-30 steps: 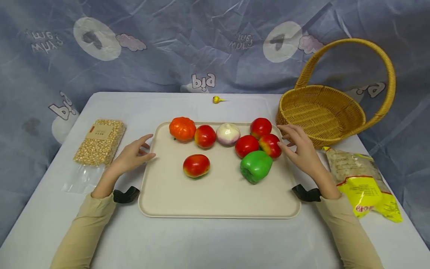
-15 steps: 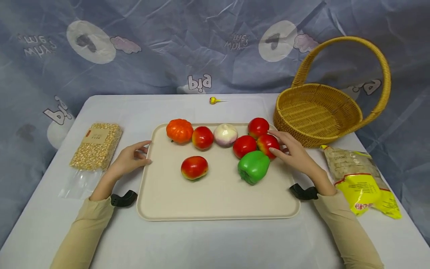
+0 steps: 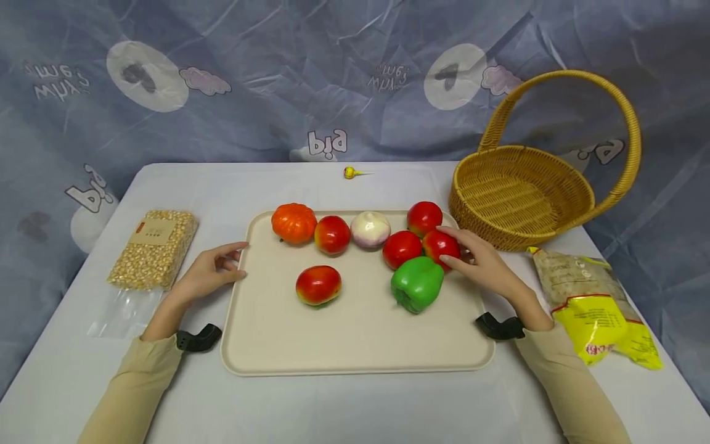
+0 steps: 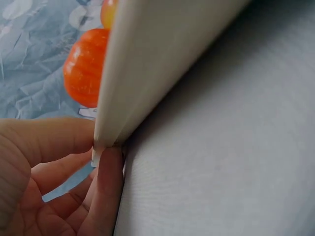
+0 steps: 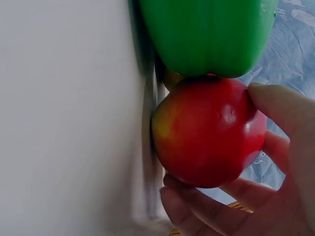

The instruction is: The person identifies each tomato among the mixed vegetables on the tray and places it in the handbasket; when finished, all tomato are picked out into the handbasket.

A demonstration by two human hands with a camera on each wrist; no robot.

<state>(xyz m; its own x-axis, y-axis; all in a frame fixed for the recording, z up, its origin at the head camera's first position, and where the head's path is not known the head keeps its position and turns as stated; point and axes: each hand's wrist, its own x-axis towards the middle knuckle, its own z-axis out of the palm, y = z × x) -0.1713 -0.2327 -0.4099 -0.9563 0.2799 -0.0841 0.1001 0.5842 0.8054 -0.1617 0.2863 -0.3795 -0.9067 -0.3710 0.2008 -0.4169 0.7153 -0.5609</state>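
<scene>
My left hand (image 3: 205, 273) pinches the left rim of the beige tray (image 3: 355, 345); the left wrist view shows thumb and fingers on either side of the rim (image 4: 110, 98). My right hand (image 3: 481, 262) curls its thumb and fingers round a red apple (image 5: 209, 132) with a yellow patch, at the tray's right side. This apple sits against a green bell pepper (image 3: 417, 283), with two more red fruits (image 3: 402, 249) beside it. Also on the tray are an orange pumpkin (image 3: 294, 223), a red apple (image 3: 332, 234), a white-and-purple onion (image 3: 370, 230) and an oval red fruit (image 3: 318, 285).
A wicker basket (image 3: 466, 225) with a tall handle stands just behind the tray's right corner. To the right lies a yellow food bag (image 3: 593, 317). A pack of corn kernels (image 3: 158, 253) lies at the left, and a lollipop (image 3: 349, 172) near the back edge.
My right hand has come in from the tray's right edge onto the apple, its fingers now round it. The left hand has moved onto the tray's left rim. The head view has shifted slightly.
</scene>
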